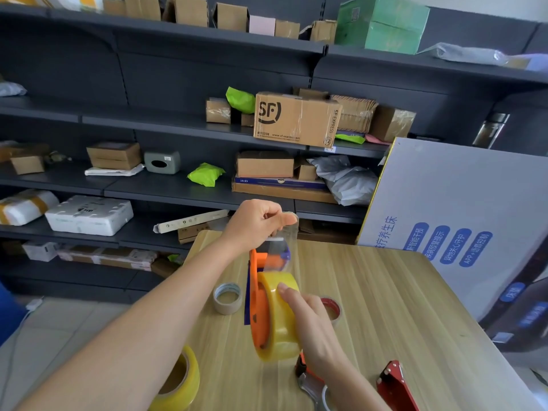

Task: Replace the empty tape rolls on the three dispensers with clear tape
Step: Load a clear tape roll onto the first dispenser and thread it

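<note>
Two hands work an orange dispenser [257,295] held above the tabletop [385,307]. The left hand [255,222] pinches the clear tape end [281,247] above the dispenser; the right hand [311,321] presses fingers on its yellowish tape roll [277,318]. An empty core [227,298] lies left of the dispenser.

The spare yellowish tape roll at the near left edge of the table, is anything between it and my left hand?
Nothing visible blocks it. The spare tape roll stands alone near the table edge, below your left forearm. But your left hand is occupied, pinching the tape end above the orange dispenser.
</note>
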Tool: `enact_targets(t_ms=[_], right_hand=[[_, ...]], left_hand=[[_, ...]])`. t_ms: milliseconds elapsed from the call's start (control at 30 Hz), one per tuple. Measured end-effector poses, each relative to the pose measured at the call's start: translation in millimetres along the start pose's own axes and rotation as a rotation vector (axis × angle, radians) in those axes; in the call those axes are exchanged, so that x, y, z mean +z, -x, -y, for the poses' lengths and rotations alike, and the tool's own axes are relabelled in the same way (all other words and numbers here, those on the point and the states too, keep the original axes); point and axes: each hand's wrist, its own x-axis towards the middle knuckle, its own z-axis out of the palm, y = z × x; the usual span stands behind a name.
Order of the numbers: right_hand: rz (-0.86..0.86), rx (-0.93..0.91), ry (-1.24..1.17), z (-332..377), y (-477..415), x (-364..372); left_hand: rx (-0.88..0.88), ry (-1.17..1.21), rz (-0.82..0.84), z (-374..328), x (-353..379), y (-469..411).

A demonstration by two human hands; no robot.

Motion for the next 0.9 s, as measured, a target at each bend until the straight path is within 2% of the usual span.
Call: enact_targets(t_ms=[367, 567, 900], right_hand=[[-0.036, -0.1, 0.144, -8, 0, 2], [-0.061, -0.135, 0.179, -16, -6, -3], [-0.034, -0.1, 0.165, -29, -17, 2]], left_hand=[[-0.141, 0.014, 0.158, 4, 1, -6], [-0.232, 0.111, 0.126, 11, -9, 0], [-0.318, 0.092, 0.045, 15, -21, 12]])
